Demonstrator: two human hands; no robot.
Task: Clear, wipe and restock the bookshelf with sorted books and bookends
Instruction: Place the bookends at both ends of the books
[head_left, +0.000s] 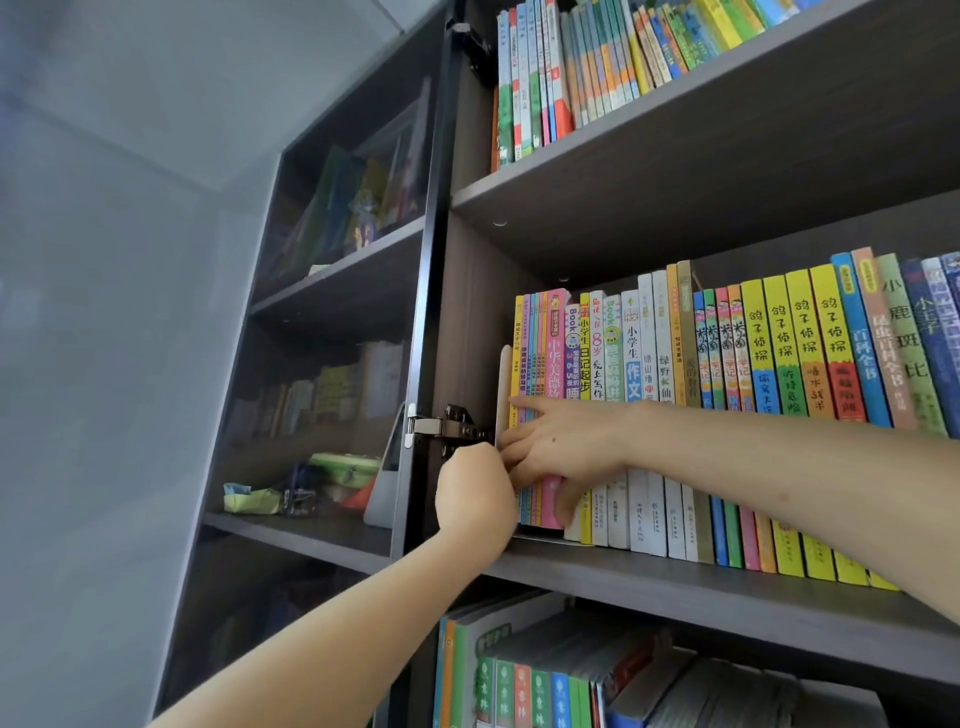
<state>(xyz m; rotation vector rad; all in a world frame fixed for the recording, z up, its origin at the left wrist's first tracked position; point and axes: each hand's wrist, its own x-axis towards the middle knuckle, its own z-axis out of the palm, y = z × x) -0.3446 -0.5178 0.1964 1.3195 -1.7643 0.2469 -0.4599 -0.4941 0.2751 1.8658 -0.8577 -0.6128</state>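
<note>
A dark bookshelf (649, 587) holds a full row of colourful upright books (769, 415) on its middle shelf. A white bookend (504, 384) stands at the row's left end, against the yellow book. My left hand (475, 493) is curled at the foot of the bookend and the leftmost books; what its fingers grip is hidden. My right hand (561, 452) lies across the spines of the leftmost books (540, 353), index finger stretched left, thumb hooked round the pink book.
The shelf above carries another packed row of books (571, 67), and the shelf below holds more books (524, 675). A glass door (332, 322) stands open on the left on its metal hinge (452, 426). Behind the glass lie books, a green case and oddments.
</note>
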